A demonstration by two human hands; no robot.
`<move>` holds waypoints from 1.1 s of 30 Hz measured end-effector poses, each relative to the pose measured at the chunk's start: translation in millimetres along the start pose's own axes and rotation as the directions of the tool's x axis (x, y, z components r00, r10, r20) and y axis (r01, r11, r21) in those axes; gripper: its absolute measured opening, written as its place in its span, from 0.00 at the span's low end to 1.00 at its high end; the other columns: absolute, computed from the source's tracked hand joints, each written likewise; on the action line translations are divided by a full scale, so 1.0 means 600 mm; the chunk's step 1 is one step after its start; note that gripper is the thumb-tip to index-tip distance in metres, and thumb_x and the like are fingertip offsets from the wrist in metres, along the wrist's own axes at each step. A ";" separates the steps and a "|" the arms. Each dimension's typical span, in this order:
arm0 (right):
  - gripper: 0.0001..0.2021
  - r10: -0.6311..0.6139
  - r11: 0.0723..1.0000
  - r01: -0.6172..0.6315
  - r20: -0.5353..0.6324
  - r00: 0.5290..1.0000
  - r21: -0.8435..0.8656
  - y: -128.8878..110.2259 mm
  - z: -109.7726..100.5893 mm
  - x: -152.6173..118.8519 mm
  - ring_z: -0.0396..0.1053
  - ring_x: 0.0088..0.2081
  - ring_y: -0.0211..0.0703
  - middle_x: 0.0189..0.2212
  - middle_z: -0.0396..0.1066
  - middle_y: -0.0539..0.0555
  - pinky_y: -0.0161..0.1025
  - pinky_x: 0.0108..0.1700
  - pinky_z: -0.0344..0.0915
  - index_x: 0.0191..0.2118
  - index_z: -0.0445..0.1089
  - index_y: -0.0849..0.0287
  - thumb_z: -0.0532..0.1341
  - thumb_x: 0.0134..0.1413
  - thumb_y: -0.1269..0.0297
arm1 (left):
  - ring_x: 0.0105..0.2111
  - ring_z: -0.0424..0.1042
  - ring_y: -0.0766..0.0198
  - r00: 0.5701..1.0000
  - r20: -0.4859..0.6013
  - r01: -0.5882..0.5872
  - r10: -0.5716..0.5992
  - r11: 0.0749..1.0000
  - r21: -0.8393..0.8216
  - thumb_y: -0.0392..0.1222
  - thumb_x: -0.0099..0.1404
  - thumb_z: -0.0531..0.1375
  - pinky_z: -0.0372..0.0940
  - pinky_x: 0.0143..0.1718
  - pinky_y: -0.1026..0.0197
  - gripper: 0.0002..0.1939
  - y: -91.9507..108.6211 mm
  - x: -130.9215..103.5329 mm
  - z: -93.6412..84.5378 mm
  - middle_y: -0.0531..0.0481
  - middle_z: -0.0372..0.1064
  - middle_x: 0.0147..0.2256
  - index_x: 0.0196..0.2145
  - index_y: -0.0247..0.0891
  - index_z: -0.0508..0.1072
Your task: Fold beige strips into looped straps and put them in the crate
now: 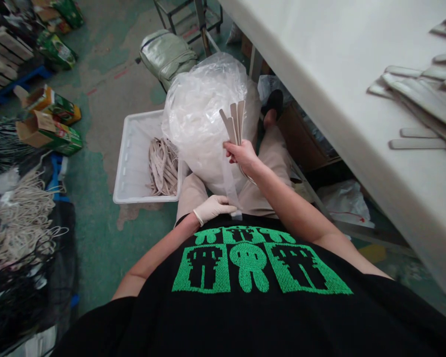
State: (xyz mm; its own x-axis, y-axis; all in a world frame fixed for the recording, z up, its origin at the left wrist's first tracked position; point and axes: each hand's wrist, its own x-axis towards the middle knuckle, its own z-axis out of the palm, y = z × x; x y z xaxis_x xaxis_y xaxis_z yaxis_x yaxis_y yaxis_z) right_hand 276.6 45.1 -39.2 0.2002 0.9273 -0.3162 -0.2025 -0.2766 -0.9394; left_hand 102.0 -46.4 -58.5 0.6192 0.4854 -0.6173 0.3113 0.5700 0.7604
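My right hand [244, 154], bare, is closed around several flat beige strips [236, 121] whose rounded ends fan out above the fingers. Its thumb and fingertips also pinch the upper end of a narrow translucent plastic sleeve [229, 181], which hangs down toward my lap. My left hand [215, 208] wears a white glove and is closed on the lower end of that sleeve, close to my waist. Just beyond my hands, a large clear plastic bag [204, 104] full of translucent plastic rests against my knees.
To the left stands a white plastic bin [134, 163] with flat beige straps [162, 166] inside. A white table [319, 59] on the right carries more flat strips [423, 99]. Opened cartons [50, 131] and coiled cords [24, 218] lie at far left; a wrapped green bundle [167, 54] sits behind.
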 end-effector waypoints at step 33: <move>0.17 0.247 0.968 -0.250 0.130 0.960 0.008 0.053 -0.080 -0.203 0.50 0.14 0.30 0.13 0.55 0.41 0.32 0.16 0.50 0.25 0.64 0.56 0.68 0.45 0.50 | 0.31 0.76 0.63 0.893 -0.443 -0.243 -0.080 0.742 -0.624 0.45 0.53 0.74 0.73 0.42 0.57 0.14 0.026 0.043 -0.023 0.51 0.74 0.27 0.31 0.35 0.75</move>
State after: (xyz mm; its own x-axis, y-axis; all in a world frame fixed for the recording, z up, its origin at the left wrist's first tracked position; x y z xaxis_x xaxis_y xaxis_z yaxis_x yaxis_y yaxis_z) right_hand 291.7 -88.6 -36.8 0.0180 0.8548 -0.5187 -0.2542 -0.4978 -0.8292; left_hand 112.7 -16.2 -65.3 0.2086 0.6817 -0.7013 -0.3696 0.7188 0.5888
